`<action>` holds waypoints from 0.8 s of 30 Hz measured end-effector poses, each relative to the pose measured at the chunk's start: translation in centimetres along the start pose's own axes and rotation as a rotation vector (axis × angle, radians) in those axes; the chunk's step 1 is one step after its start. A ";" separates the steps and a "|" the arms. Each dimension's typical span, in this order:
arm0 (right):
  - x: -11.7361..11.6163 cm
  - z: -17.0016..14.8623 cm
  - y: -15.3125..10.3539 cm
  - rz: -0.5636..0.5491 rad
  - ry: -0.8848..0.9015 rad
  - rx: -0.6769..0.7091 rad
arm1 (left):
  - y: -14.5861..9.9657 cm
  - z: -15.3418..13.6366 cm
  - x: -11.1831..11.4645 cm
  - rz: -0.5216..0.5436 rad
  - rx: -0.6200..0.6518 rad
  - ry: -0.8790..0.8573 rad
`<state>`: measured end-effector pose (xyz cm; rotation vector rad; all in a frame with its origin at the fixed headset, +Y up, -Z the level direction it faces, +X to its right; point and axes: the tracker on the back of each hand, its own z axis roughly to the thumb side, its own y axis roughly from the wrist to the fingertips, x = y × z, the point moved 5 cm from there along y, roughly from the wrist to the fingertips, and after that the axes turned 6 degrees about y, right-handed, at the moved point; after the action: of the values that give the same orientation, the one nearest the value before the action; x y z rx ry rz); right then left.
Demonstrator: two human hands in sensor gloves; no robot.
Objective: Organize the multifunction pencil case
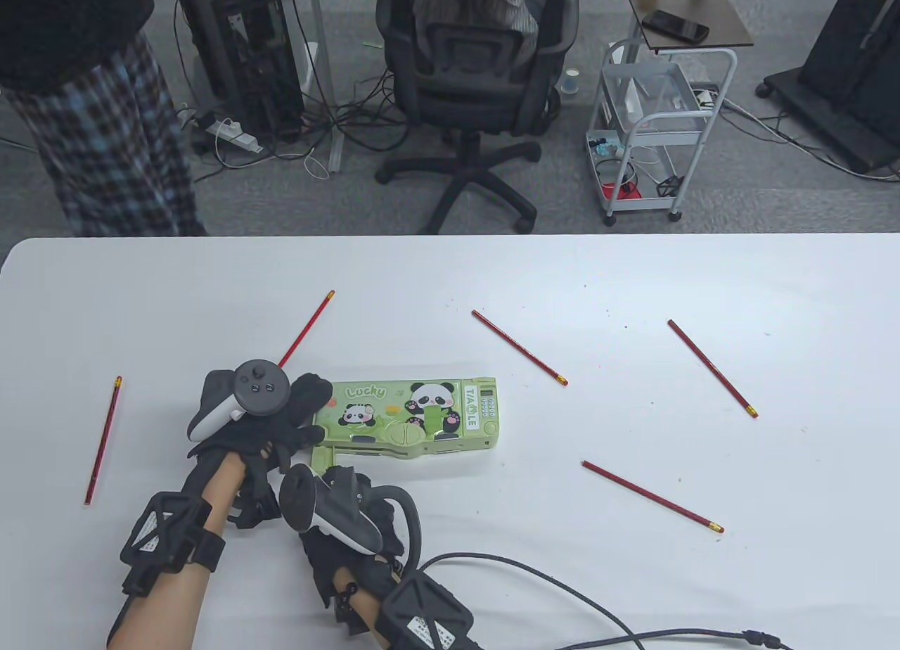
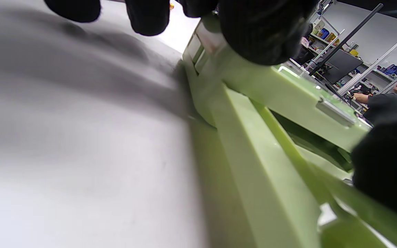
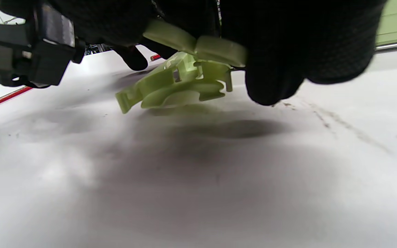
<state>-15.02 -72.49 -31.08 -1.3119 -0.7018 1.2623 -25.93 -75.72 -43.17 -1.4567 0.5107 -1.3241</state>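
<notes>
Your table [image 1: 633,277] carries the green case [image 1: 411,414], lying flat a little left of centre, panda lid facing up. Your left hand [image 1: 281,425] sits at the case's nine o'clock end, fingers [image 2: 264,31] curled over that end and holding it. Your right hand [image 1: 337,516] is at the case's seven o'clock corner, fingers pinching a green flap [image 3: 191,44] lifted just off the table. Five red pencils lie scattered: nine o'clock [image 1: 103,440], eleven [image 1: 306,328], one [image 1: 519,347], two [image 1: 711,367], four [image 1: 652,496].
</notes>
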 end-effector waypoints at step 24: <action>0.0 1.6 -0.4 -0.054 -0.106 0.086 | 0.0 0.1 0.0 -0.004 -0.003 0.008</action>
<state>-16.38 -71.94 -30.42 -1.1555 -0.7442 1.3111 -25.88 -75.71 -43.13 -1.4557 0.5153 -1.3328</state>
